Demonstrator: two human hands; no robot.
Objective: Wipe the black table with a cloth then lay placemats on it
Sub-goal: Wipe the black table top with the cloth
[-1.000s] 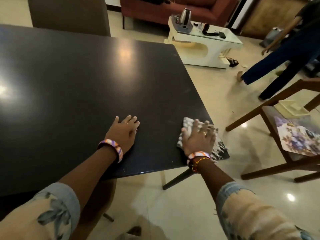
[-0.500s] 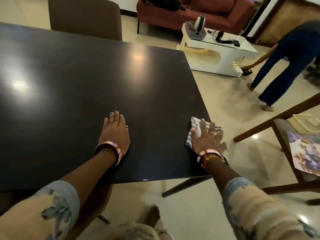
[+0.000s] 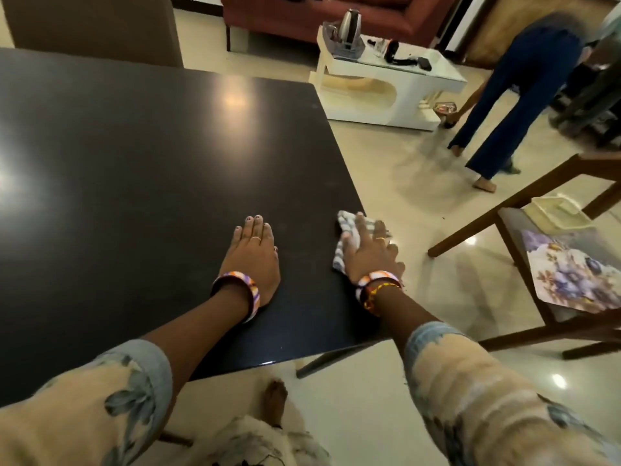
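While left hand (image 3: 252, 260) is lying flat, fingers straight, on black table (image 3: 134, 183), right hand (image 3: 368, 252) is pressing cloth (image 3: 346, 227) at right edge, fingers spread.

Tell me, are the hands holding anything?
The right hand presses flat on the middle of the striped cloth at the table edge, not gripping. The left hand holds nothing.

Broad bare black table (image 3: 134, 183) leftward and ahead; wooden chair (image 3: 554, 250) well off its right edge
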